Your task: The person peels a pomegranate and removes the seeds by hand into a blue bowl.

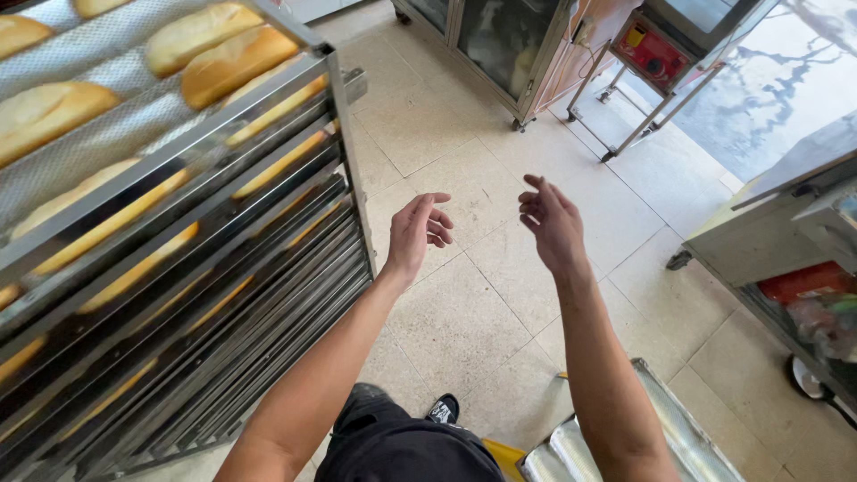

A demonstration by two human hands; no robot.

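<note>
Hovering empty over tiled floor [464,312] | left hand [418,234] fingers loosely curled, right hand [552,223] half open, gripping nothing | nearest: bread rack [344,161] at left, loaves [232,62] lying lengthwise on trays, long axes slanting up-right.

Pale square floor tiles [464,330] with dark joints cover the room. A glass-fronted steel cabinet [495,40] stands at the far side, beside an oven [678,36] on a thin-legged metal stand. Daylight falls on the wet ground [786,80] past it. A grey wheeled cart [768,232] stands at right.
</note>
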